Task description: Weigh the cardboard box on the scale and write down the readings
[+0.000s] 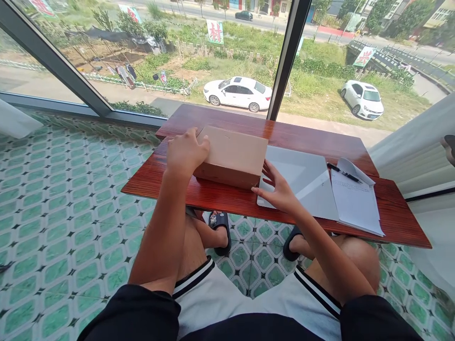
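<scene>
A plain brown cardboard box (232, 149) lies on the left part of the dark red wooden table (156, 182). My left hand (186, 151) grips its left end, thumb over the top edge and fingers partly hidden behind it. At the opposite end, my right hand (279, 187) holds the lower right corner, with the thumb at the front and the fingers along the side. The closed silver laptop (302, 177) lies flat to the right of the box, partly beneath my right hand.
Written paper sheets (355, 199) with a black pen (343, 172) on them lie right of the laptop. A large window (227, 61) stands behind the table, and a white curtain (408, 137) hangs at the right. My legs are under the table's front edge.
</scene>
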Demonstrator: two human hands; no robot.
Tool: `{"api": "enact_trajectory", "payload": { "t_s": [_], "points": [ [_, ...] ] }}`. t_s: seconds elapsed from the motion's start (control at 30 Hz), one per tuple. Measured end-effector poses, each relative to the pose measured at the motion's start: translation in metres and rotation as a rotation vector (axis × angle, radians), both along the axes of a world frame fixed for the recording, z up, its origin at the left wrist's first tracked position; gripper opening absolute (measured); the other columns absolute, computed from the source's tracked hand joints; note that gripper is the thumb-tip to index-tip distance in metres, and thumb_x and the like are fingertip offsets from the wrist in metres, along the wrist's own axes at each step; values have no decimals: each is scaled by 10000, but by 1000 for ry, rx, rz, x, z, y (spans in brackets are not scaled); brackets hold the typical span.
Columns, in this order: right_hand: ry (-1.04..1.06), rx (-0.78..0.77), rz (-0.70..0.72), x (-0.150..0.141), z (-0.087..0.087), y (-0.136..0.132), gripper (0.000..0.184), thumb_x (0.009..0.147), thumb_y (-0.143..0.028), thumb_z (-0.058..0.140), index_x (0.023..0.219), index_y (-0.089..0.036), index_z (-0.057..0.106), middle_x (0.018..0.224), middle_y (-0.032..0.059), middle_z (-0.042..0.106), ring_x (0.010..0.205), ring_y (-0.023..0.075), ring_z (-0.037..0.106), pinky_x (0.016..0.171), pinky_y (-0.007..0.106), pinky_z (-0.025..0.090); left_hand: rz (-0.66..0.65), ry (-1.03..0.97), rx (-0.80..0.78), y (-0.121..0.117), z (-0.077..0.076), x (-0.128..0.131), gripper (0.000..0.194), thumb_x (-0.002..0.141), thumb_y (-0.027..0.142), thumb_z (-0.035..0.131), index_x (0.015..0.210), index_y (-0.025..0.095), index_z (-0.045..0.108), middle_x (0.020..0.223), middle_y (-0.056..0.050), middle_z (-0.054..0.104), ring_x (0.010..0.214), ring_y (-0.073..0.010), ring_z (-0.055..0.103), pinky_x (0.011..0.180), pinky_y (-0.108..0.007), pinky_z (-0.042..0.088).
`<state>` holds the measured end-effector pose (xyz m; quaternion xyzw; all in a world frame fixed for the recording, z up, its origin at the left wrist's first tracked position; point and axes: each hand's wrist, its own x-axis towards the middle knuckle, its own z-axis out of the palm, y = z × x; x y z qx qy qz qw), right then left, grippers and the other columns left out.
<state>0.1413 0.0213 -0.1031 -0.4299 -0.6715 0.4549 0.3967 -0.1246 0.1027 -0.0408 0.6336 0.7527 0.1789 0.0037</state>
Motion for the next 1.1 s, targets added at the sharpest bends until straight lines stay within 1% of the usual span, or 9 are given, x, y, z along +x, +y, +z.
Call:
{"api": "enact_trajectory", "payload": {
  "t_s": [0.13, 0.23, 0.37, 0.5, 0.67, 0.8, 0.9, 1.0, 1.1],
  "points": [
    [-21, 1, 10, 2, -2, 2, 973, 821, -385, 754, 1612, -336, 191, 1652, 45, 306, 1496, 245, 359, 1165, 445, 426, 18, -21, 34, 4, -5, -4, 640, 857, 555, 434, 1328, 176, 644, 1149, -231, 721, 1065, -424, 661, 946, -568, 447],
    [-57, 1, 19, 6, -1, 2, 966, 825, -434, 748, 1611, -343, 194, 1660, 41, 288, 1505, 253, 340, 1165, 456, 426, 48, -23, 25, 3, -3, -1, 658, 862, 572, 436, 1358, 183, 627, 1173, -234, 712, 1105, -431, 648, 961, -582, 434],
    [-77, 2, -16, 15, 11, 0, 898, 851, -486, 713, 1599, -345, 235, 1641, 53, 329, 1487, 254, 371, 1167, 459, 421, 72, 7, 18, -13, 15, 13, 670, 897, 549, 405, 1407, 154, 588, 1190, -265, 690, 1137, -468, 625, 907, -611, 458],
    [-46, 34, -92, 28, 33, -3, 666, 911, -513, 630, 1511, -324, 413, 1581, 46, 429, 1438, 242, 442, 1138, 430, 448, -7, 10, 247, -41, 36, 37, 554, 944, 481, 380, 1379, 223, 606, 1225, -166, 695, 1208, -408, 596, 959, -586, 459],
    [-60, 102, -222, 49, 54, -6, 381, 958, -490, 548, 1255, -275, 653, 1337, 54, 645, 1257, 237, 591, 1030, 402, 515, -259, -35, 371, -74, 51, 67, 421, 969, 393, 436, 1324, 283, 634, 1228, -80, 711, 1213, -320, 615, 1045, -515, 462],
    [-113, 200, -354, 76, 68, -11, 290, 970, -457, 535, 1096, -273, 721, 1205, 37, 687, 1183, 216, 609, 972, 369, 527, -561, -130, 382, -99, 52, 94, 327, 972, 294, 455, 1196, 267, 692, 1138, -42, 754, 1098, -249, 686, 985, -426, 524],
    [-156, 292, -476, 103, 82, -17, 272, 974, -443, 534, 1060, -278, 732, 1140, 40, 702, 1107, 214, 634, 919, 384, 533, -768, -146, 406, -117, 48, 114, 290, 953, 225, 482, 1132, 243, 708, 1038, -36, 773, 993, -214, 715, 920, -372, 553],
    [-251, 374, -607, 131, 95, -20, 274, 972, -429, 534, 1031, -254, 737, 1068, 58, 703, 944, 193, 649, 806, 369, 537, -988, -131, 436, -128, 38, 133, 273, 934, 167, 504, 1125, 190, 699, 989, -55, 773, 926, -203, 715, 858, -354, 574],
    [-374, 436, -731, 161, 97, -20, 266, 968, -385, 530, 1002, -228, 741, 968, 63, 703, 801, 166, 602, 702, 337, 498, -1132, -97, 433, -135, 27, 149, 260, 919, 128, 523, 1122, 133, 685, 964, -73, 768, 898, -211, 708, 820, -365, 586]
  ]
}}
